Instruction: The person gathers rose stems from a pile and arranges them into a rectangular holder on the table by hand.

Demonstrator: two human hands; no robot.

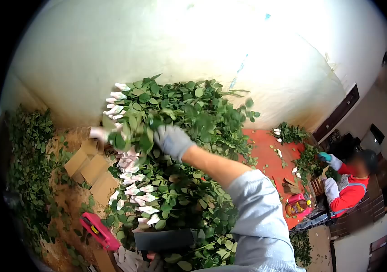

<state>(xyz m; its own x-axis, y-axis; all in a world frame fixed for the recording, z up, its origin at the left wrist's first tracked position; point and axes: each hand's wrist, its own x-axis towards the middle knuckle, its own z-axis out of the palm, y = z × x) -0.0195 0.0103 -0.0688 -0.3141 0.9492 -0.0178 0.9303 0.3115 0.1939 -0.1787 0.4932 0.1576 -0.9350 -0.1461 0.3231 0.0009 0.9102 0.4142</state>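
My right hand (171, 141), in a grey glove, reaches over a large pile of leafy rose stems (189, 181). Its fingers are closed around a leafy rose stem (132, 131), whose pale wrapped head (99, 133) points left and is blurred by motion. White-sleeved rose heads (132, 188) line the left side of the pile. Low in the view, my left hand (152, 264), also gloved, shows only in part beside a dark rectangular object (164, 240); its grip is hidden.
Cardboard pieces (94, 171) and a pink tool with a yellow label (99, 231) lie left of the pile. More greenery (30, 172) stands far left. At right, a person in a red top (347, 192) handles stems by a red surface (266, 147). A pale wall (157, 50) rises behind.
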